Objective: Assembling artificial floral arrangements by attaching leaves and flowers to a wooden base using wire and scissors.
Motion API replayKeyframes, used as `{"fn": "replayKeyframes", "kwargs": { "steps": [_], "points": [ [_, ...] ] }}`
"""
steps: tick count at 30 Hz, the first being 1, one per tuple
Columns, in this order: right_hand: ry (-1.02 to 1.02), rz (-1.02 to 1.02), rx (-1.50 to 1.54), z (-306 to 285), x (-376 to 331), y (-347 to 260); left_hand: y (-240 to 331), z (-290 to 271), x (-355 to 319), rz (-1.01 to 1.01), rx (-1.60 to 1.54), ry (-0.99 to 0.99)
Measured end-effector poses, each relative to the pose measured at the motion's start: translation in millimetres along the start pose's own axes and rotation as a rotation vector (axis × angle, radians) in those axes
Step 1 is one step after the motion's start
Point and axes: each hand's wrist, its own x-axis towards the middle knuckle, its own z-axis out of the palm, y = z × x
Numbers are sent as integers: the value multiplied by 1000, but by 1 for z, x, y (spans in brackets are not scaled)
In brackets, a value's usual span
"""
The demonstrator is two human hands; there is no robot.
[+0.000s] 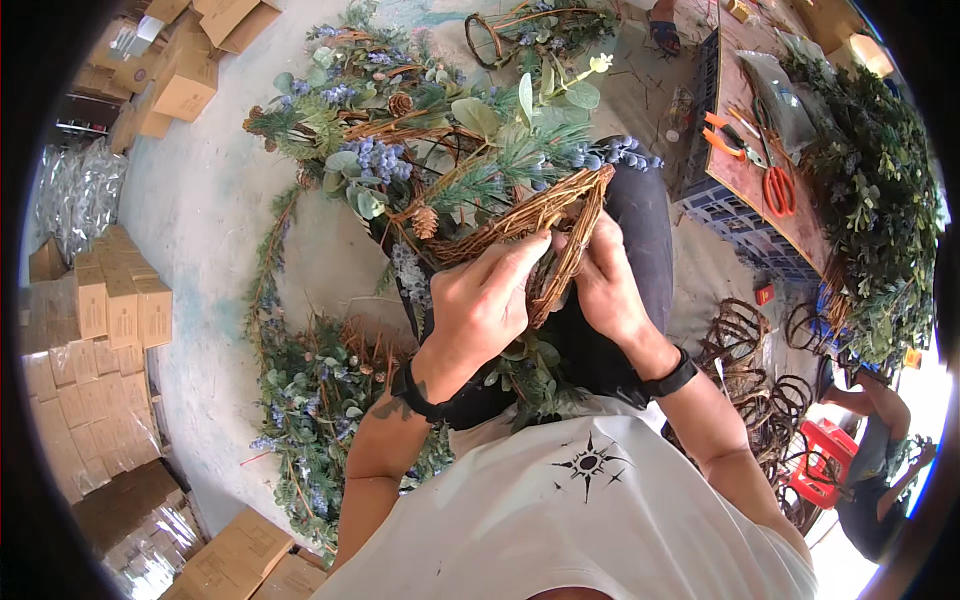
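A twig wreath (570,200) dressed with leaves, pine sprigs, blue berries and pine cones rests across my lap. My left hand (482,300) is closed on its woven vine rim, thumb and forefinger pinched at the inner edge. On the other side of the same rim, my right hand (612,280) grips the vines with bent fingers. Both fingertips meet near the gap in the twigs; whatever small piece lies between them is hidden. A blue berry cluster (375,160) and a pine cone (425,222) sit on the leafy side beyond my left hand.
Finished-looking greenery wreaths (330,410) lie on the floor at left. Cardboard boxes (120,300) line the far left. At right, a table (740,190) carries orange-handled pliers (735,140), red-handled scissors (778,190) and greenery (880,200). Bare vine rings (745,350) and another person (880,470) are beyond.
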Motion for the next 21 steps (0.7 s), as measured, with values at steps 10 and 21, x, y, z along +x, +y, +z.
{"fn": "replayKeyframes", "kwargs": {
  "steps": [10, 21],
  "points": [
    [-479, 363, 248, -19, 6, -41, 6, -15, 1, -98, 37, -171],
    [-589, 514, 348, -31, 12, -41, 1, -28, 13, -69, -61, -374]
  ]
}}
